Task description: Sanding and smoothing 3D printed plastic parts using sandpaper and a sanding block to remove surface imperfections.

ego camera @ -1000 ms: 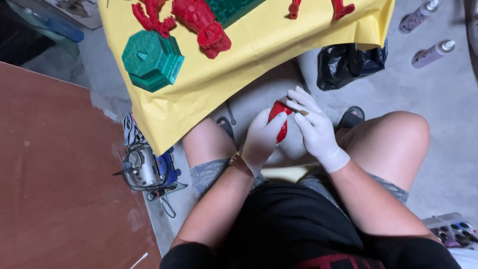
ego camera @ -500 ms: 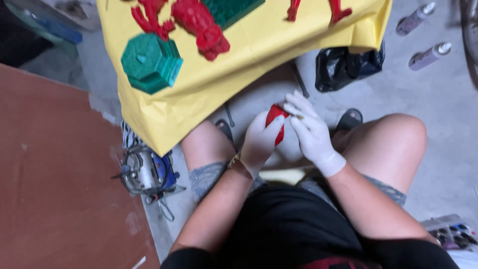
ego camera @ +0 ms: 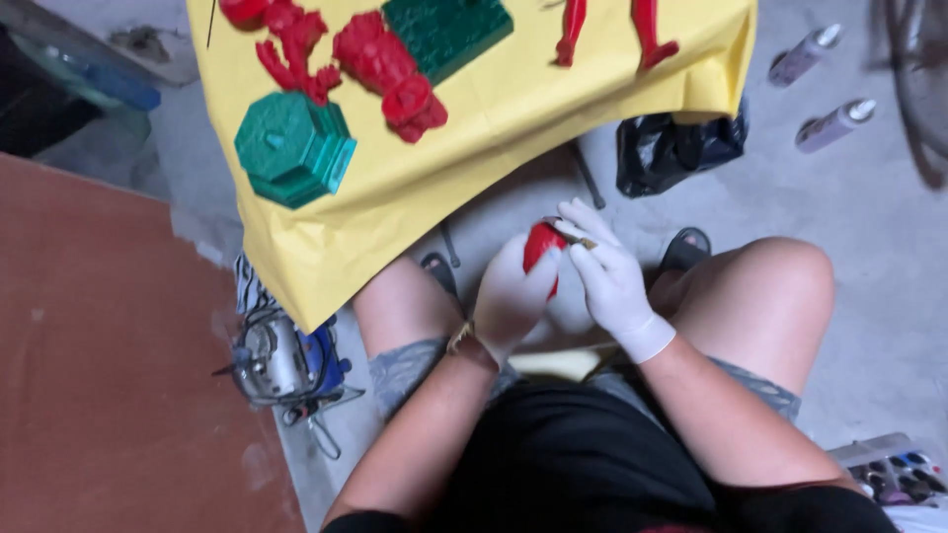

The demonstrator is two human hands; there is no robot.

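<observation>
Since half a second ago the red piece (ego camera: 540, 253) sits more upright in the hands, and the view has drifted slightly. Both gloved hands hold it over the lap, between the knees: the left hand (ego camera: 513, 296) cups it from below with fingers closed around it, while the right hand (ego camera: 610, 271) pinches its near-right edge; something thin and brownish lies under those fingers, too small to identify. My judgement: this is close handwork on the piece's surface, and the next move calls for a steady left-hand grip and small, controlled motion from the right.

On the yellow sheet (ego camera: 494, 138) covering the desk at the far side lie two green moulded pieces, the octagonal one (ego camera: 293, 148) and a rectangular block (ego camera: 444, 32), plus about four red figures. Two spray cans (ego camera: 820, 89) lie on the floor, far right, and one power tool (ego camera: 279, 360) lies on the left.
</observation>
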